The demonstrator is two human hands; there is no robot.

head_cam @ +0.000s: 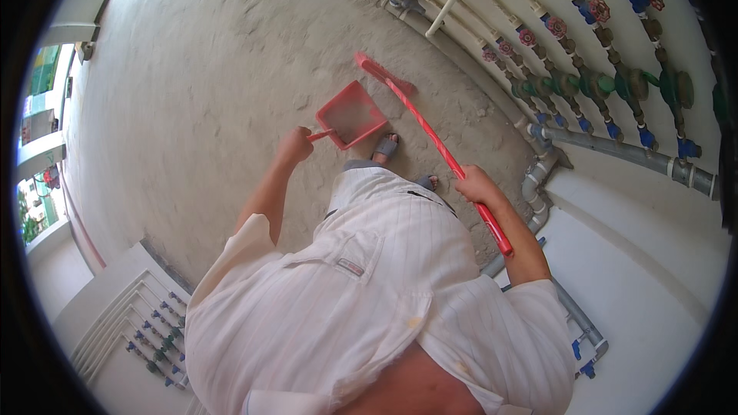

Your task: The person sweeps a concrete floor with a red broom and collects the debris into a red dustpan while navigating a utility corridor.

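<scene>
My left hand [296, 145] is closed around the short handle of a red plastic dustpan [349, 112], whose pan is dusty inside. In my right hand [477, 184] is the long red handle of a push-style broom [429, 129]. The broom's red bristled head [385, 74] lies just beyond the dustpan, to its upper right, with a small gap between them. The upper end of the handle runs back along my right forearm. Whether the dustpan touches the floor I cannot tell.
Rough, dusty concrete floor [202, 86] spreads ahead and to the left. Along the right wall run grey pipes [461, 57] and several water meters [628, 86] with red valve wheels [556, 27]. More meters [164, 340] are at lower left. My sandalled foot [386, 145] stands near the dustpan.
</scene>
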